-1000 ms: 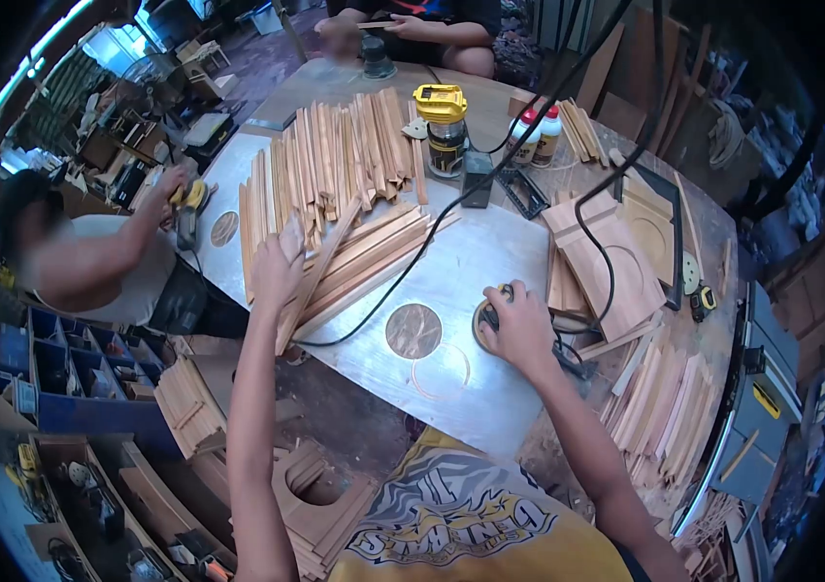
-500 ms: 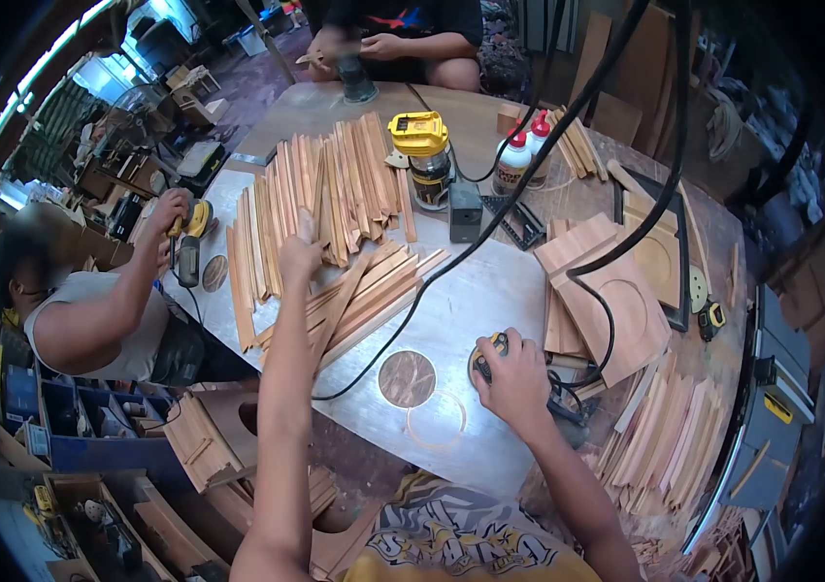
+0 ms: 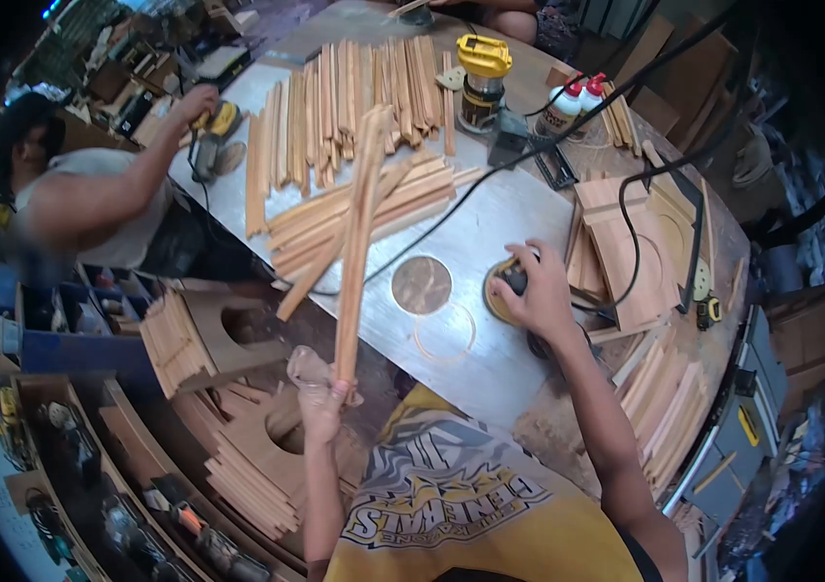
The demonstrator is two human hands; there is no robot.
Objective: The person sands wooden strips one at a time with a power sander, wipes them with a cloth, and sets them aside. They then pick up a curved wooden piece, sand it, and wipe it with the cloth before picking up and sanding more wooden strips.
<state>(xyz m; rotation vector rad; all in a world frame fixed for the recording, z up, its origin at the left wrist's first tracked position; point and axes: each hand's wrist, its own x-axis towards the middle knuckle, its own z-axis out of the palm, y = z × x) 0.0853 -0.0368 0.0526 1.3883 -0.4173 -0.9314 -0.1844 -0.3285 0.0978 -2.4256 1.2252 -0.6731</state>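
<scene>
My left hand (image 3: 320, 398) is closed round the lower end of a long wooden strip (image 3: 362, 252), near the table's front edge. The strip slants up and away over a loose pile of similar strips (image 3: 403, 199). What looks like a pale covering shows on the fingers of that hand. On the metal-topped part of the table (image 3: 490, 209), my right hand (image 3: 541, 296) grips a black-and-yellow sander (image 3: 508, 286) from above. The sander sits just right of a round wood-coloured disc (image 3: 421, 285).
Upright rows of strips (image 3: 374, 92) stand farther back. A yellow-topped tool (image 3: 483, 78), glue bottles (image 3: 561, 105) and recessed wooden panels (image 3: 631, 257) lie beyond and right. A black cable (image 3: 451, 213) crosses the table. At left, a co-worker's hand (image 3: 201, 102) holds another sander (image 3: 218, 124).
My left hand has come back from the strip pile toward me, now with a strip in it. My right hand stays on the sander, which is turned slightly. The view has tilted down.
</scene>
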